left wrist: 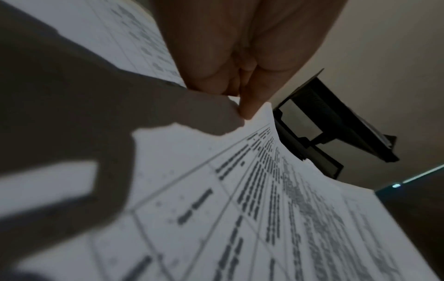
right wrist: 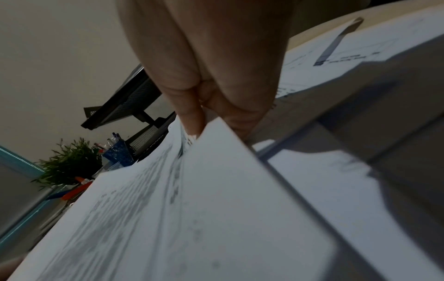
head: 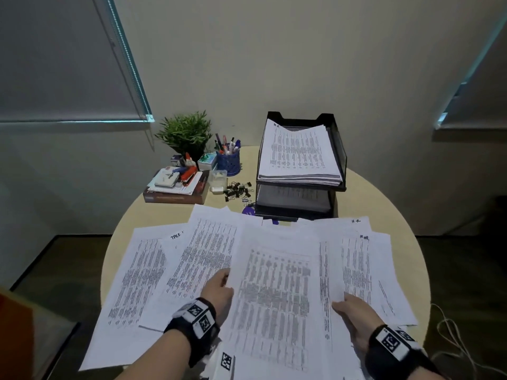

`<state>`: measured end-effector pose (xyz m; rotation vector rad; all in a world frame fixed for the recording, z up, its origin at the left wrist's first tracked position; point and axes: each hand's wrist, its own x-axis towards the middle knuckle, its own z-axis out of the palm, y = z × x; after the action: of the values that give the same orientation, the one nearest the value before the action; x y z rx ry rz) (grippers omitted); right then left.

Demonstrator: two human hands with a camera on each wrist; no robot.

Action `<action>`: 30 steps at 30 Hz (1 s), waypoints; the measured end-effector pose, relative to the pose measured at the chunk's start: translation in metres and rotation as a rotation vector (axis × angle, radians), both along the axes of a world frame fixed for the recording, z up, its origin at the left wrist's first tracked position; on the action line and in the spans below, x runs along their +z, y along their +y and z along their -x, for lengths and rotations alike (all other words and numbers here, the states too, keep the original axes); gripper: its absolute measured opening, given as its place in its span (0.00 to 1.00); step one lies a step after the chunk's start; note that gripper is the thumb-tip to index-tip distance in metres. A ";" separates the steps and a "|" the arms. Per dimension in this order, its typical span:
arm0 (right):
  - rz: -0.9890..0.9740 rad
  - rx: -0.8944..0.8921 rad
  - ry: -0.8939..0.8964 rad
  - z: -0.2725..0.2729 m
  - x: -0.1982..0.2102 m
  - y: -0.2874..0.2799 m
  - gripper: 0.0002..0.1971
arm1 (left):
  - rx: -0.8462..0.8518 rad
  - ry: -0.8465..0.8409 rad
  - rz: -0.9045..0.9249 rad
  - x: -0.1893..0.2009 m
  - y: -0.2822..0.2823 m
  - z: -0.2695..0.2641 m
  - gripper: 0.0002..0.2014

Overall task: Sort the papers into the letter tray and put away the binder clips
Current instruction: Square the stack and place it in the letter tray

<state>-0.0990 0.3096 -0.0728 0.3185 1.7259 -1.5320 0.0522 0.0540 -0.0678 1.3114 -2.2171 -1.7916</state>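
Printed white papers [head: 197, 259] lie fanned over the near half of the round table. One sheet with a dense table [head: 277, 294] is lifted at the centre. My left hand [head: 219, 289] pinches its left edge, and my right hand [head: 349, 311] pinches its right edge. The left wrist view shows fingers [left wrist: 250, 106] gripping the sheet [left wrist: 240, 199]; the right wrist view shows fingers [right wrist: 194, 121] on its other edge [right wrist: 192, 209]. A black two-tier letter tray [head: 340, 160] at the back right holds a paper stack [head: 297, 154]. Black binder clips [head: 238, 190] lie in a loose pile left of the tray.
A potted plant [head: 186, 133], a blue pen cup [head: 228, 163], a small clear box [head: 218, 181] and a book stacked with a stapler and other supplies [head: 175, 187] crowd the back left. A purple object [head: 248, 209] peeks out near the tray. A cable [head: 450, 333] hangs off right.
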 end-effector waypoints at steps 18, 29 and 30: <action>-0.019 -0.079 -0.012 -0.008 0.001 0.001 0.19 | 0.069 -0.451 0.394 -0.004 -0.108 -0.030 0.48; 0.086 -0.124 -0.019 -0.007 0.020 -0.014 0.20 | -0.117 -0.548 0.553 0.003 -0.095 -0.025 0.38; 0.054 -0.123 0.001 -0.006 0.015 -0.019 0.21 | -0.119 -0.554 0.512 0.002 -0.096 -0.023 0.42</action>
<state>-0.0929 0.2909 -0.0578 0.4022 1.6892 -1.6637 0.0752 -0.0424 -0.0653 1.7036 -2.8000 -0.8185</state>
